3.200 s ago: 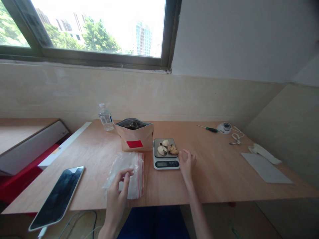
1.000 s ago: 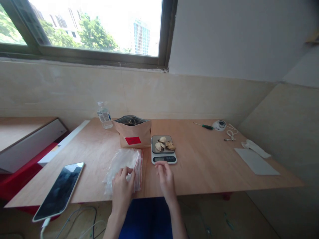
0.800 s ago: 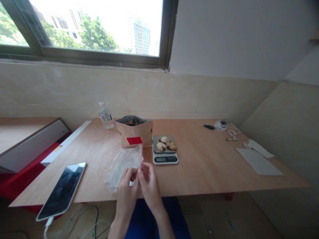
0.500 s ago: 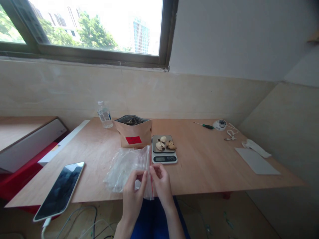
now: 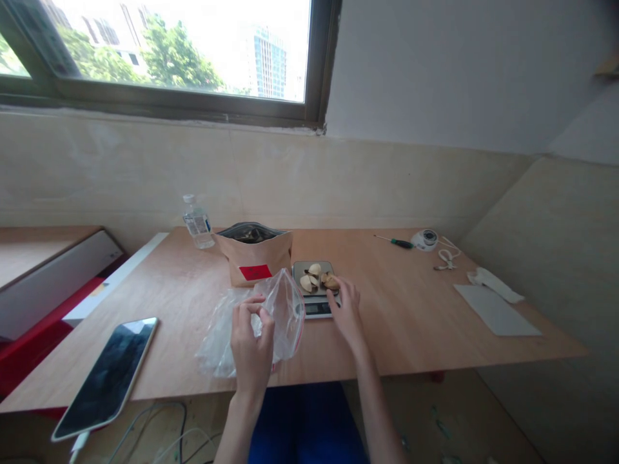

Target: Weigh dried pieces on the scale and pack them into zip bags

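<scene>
A clear zip bag [image 5: 289, 316] with a red seal line spreads its mouth toward the scale. My left hand [image 5: 253, 341] pinches the bag's edge, fingers closed. On the small digital scale [image 5: 318, 309] lie several dried mushrooms, pale and brown. My right hand [image 5: 347, 312] reaches over the scale's right side, thumb and fingertips around the rightmost dried mushroom [image 5: 329, 281], which still rests on the plate. Behind the bag stands an open brown paper pouch [image 5: 261, 258] with a red label; dark contents show inside.
A phone [image 5: 109, 377] with a charging cable overhangs the table's front left edge. A plastic bottle [image 5: 197, 222] stands at the back left. Toward the right are a screwdriver [image 5: 401, 243], a white dome camera [image 5: 425, 240], a white sheet [image 5: 496, 311] and a white cloth [image 5: 496, 285].
Both hands were together at the bag's seal. The bag's mouth has opened, with my left hand still on it. My right hand has let go and moved up to the scale.
</scene>
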Action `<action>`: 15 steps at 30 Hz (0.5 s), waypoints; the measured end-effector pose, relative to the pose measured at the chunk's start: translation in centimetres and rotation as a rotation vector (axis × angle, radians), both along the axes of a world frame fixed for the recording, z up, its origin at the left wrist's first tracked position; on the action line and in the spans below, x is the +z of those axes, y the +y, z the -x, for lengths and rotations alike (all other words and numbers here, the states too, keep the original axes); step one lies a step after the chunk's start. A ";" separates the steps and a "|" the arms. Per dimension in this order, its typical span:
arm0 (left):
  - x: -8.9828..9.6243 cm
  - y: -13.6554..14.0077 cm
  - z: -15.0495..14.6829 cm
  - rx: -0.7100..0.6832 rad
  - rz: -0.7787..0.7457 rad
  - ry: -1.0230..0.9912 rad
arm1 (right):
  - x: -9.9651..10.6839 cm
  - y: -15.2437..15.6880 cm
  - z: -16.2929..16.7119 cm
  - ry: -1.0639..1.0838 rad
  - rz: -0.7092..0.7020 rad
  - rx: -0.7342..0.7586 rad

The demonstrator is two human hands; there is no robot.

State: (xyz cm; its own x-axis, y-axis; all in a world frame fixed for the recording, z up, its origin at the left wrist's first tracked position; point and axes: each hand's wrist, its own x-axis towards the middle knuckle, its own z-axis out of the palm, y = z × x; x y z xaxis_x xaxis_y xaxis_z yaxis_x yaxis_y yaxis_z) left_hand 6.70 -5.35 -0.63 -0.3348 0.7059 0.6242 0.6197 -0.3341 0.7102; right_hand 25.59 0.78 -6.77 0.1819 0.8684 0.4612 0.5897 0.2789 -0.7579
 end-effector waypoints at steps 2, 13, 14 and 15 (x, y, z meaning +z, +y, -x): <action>0.0 0.5 -0.5 -0.004 0.042 -0.051 | -0.8 1.7 -0.6 -0.142 -0.008 -0.026; -1.4 1.3 -1.7 -0.081 0.202 -0.228 | 1.7 0.9 -0.6 0.024 -0.046 -0.038; -1.5 1.3 -1.7 -0.084 0.202 -0.225 | 3.1 0.2 -0.3 0.055 -0.071 -0.011; -1.6 1.4 -1.7 -0.088 0.202 -0.221 | 4.5 -0.6 0.1 0.057 -0.094 0.026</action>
